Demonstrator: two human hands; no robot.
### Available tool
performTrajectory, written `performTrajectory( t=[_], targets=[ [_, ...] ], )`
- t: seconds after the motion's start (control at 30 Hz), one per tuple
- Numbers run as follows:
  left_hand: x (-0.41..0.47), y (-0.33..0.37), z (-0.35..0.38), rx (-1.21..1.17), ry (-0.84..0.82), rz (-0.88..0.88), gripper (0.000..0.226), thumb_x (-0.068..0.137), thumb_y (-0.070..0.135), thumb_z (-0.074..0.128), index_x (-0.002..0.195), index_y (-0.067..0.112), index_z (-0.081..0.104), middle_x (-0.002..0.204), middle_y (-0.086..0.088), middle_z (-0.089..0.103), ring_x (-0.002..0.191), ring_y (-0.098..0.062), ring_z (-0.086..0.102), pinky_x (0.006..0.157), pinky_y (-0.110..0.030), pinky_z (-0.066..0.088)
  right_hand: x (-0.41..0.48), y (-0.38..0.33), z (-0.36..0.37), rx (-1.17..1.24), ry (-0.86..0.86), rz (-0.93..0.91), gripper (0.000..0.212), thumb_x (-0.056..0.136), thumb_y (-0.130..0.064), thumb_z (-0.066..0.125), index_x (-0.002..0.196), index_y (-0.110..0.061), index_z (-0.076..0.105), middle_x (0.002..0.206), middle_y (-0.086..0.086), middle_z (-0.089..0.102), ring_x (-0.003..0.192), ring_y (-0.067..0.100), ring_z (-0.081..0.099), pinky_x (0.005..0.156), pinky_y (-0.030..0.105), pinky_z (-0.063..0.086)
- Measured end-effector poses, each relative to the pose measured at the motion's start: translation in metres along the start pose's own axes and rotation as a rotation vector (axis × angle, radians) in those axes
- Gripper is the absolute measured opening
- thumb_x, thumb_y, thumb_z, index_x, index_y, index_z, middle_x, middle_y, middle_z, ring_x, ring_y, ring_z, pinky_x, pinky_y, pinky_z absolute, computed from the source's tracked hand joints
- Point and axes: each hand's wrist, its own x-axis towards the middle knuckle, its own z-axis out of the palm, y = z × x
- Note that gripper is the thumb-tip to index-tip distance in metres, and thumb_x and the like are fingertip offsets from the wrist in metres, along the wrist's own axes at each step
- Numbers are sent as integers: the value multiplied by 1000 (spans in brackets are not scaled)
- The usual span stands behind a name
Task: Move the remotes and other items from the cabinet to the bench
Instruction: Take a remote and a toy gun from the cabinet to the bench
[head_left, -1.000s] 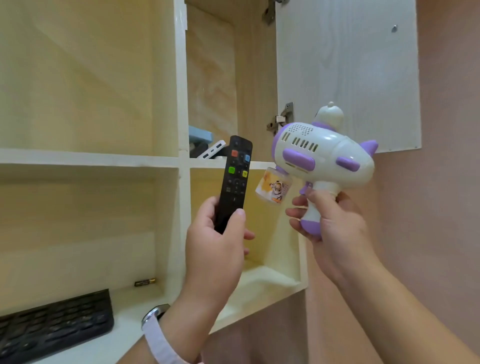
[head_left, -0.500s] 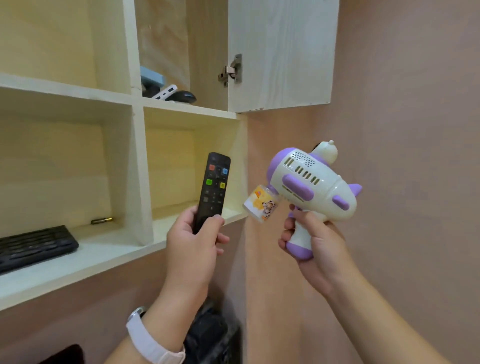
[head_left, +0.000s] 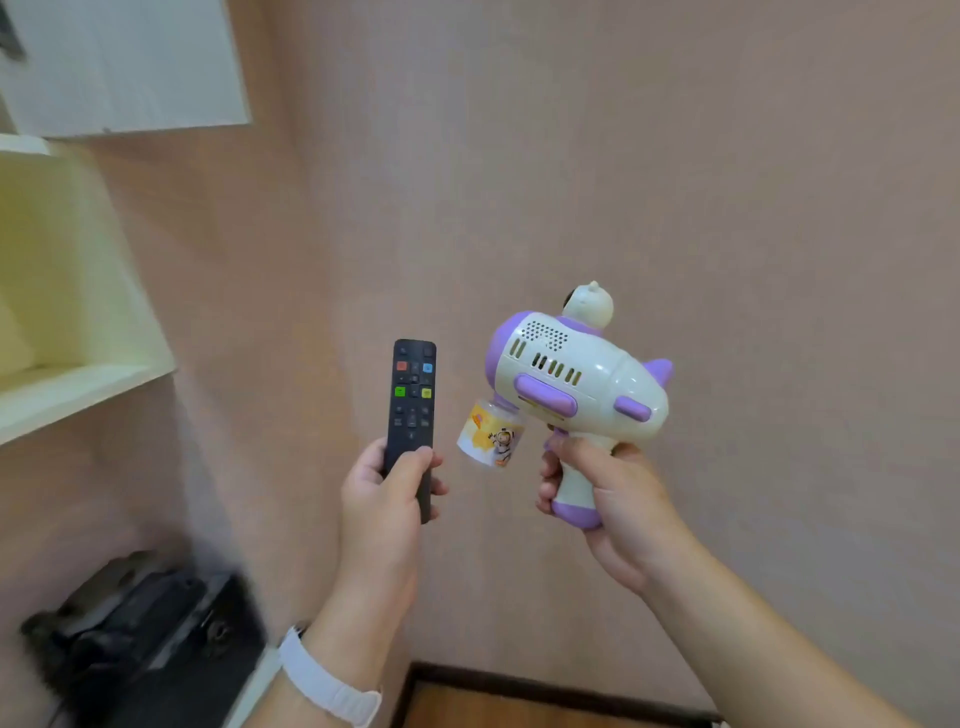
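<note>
My left hand (head_left: 382, 512) grips a slim black remote (head_left: 412, 402) with coloured buttons, held upright in front of the pink wall. My right hand (head_left: 608, 499) is closed around the handle of a white and purple toy bubble gun (head_left: 574, 382), which carries a small printed bottle (head_left: 491, 436) under its nose. Both items hang in the air, side by side and apart. The pale wooden cabinet (head_left: 78, 374) lies at the left edge, well away from both hands. No bench is in view.
An open white cabinet door (head_left: 130, 67) hangs at the top left. A blurred black object (head_left: 145, 634) sits low at the left. A dark skirting strip (head_left: 545, 686) and a wooden floor show at the bottom. A white band is on my left wrist.
The view has swung right and down, away from the cabinet. The shelves, keyboard and other items have slid out of sight to the left. Both hands keep their hold on the remote and the toy.
</note>
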Motion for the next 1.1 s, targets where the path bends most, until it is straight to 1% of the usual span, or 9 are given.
performTrajectory(
  t=[0.23, 0.4, 0.47, 0.6, 0.7, 0.8, 0.9, 0.97, 1.1],
  targets=[
    [-50, -39, 105, -23, -318, -115, 11, 89, 4, 57, 93, 13, 63, 77, -2, 65, 60, -13, 54, 50, -25, 40, -59, -44, -108, -84, 270, -103, 13, 90, 3, 55, 81, -5, 59, 67, 15, 52, 53, 25, 47, 54, 33, 47],
    [-70, -67, 161, 1, -505, -139, 15, 89, 1, 58, 93, 14, 64, 72, -2, 64, 59, -11, 54, 48, -22, 41, -81, -52, -160, -161, 439, -130, 10, 77, 7, 61, 81, -2, 58, 67, 15, 51, 55, 24, 46, 54, 35, 47],
    [-70, -81, 183, 0, -570, -164, 14, 89, 1, 58, 92, 13, 63, 70, -2, 63, 59, -11, 54, 49, -23, 40, -83, -52, -178, -207, 513, -118, 11, 76, 7, 61, 80, -4, 59, 69, 15, 51, 57, 25, 47, 59, 37, 46],
    [-66, -113, 223, 2, -699, -257, 11, 89, 2, 57, 90, 11, 63, 71, -3, 63, 59, -13, 53, 50, -24, 40, -83, -47, -214, -297, 641, -68, 20, 64, -8, 65, 84, -10, 59, 71, 8, 55, 61, 24, 51, 72, 44, 43],
    [-61, -136, 251, -7, -785, -320, 10, 89, 2, 57, 87, 10, 62, 72, -1, 65, 59, -11, 54, 49, -23, 40, -81, -44, -236, -338, 726, -53, 21, 66, -8, 66, 85, -9, 60, 73, 6, 54, 63, 24, 52, 69, 42, 43],
    [-57, -159, 277, -18, -868, -377, 11, 89, 3, 57, 86, 12, 62, 73, 0, 66, 60, -11, 54, 50, -23, 40, -79, -38, -257, -344, 822, -33, 20, 67, -9, 67, 86, -9, 61, 73, 8, 55, 63, 22, 52, 69, 41, 43],
    [-58, -182, 301, -30, -963, -453, 12, 90, 3, 57, 85, 13, 62, 73, -2, 64, 60, -11, 53, 52, -25, 40, -80, -33, -271, -320, 916, -29, 17, 69, -7, 66, 86, -8, 62, 73, 12, 54, 64, 23, 51, 70, 40, 44],
    [-64, -196, 319, -36, -1032, -499, 13, 89, 3, 57, 85, 14, 62, 71, -3, 62, 58, -11, 53, 53, -25, 40, -85, -30, -278, -285, 982, -42, 18, 69, -6, 64, 86, -6, 60, 72, 11, 54, 64, 23, 50, 67, 37, 46],
    [-88, -213, 347, -42, -1168, -571, 13, 88, 2, 56, 90, 13, 62, 69, 4, 64, 55, -9, 52, 47, -19, 39, -106, -31, -290, -254, 1128, -75, 18, 69, -3, 61, 87, -2, 59, 74, 11, 56, 63, 23, 50, 63, 36, 51]
  ],
)
